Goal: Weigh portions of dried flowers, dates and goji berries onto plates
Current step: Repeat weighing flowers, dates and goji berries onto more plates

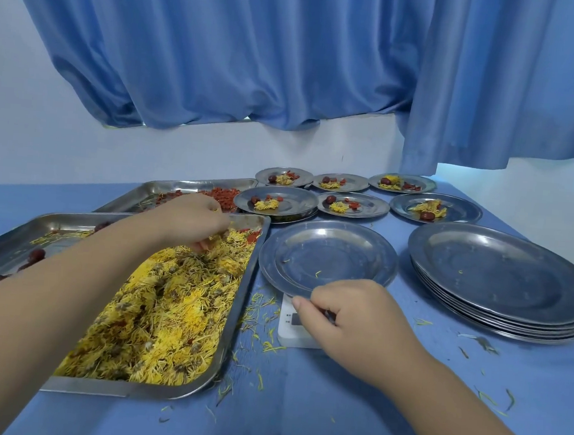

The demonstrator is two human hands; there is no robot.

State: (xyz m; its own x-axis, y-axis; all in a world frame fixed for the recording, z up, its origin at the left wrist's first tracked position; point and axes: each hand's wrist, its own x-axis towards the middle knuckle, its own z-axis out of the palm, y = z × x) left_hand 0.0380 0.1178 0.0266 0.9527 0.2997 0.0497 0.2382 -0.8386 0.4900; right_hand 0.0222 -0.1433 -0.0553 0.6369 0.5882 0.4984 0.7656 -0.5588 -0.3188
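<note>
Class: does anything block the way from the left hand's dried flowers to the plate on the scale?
Nothing visible does. The left hand pinches dried flowers in the tray; the plate sits beside it, only the tray's rim between.

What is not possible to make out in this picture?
Head view:
- Scale display: partly under the right hand, digits unreadable.
- Right hand's grip on the plate rim: fingers curl over it, unclear.
- Date tray: cut by left edge, covered by left forearm.

Blue curtains (222, 57) fill the upper frame, the right panel hanging lower. White wall (27, 135) below the hems. Thin bright gap (248, 119) under the centre hem, probably window daylight. Blue tabletop (332, 409) spans the lower frame.
</note>
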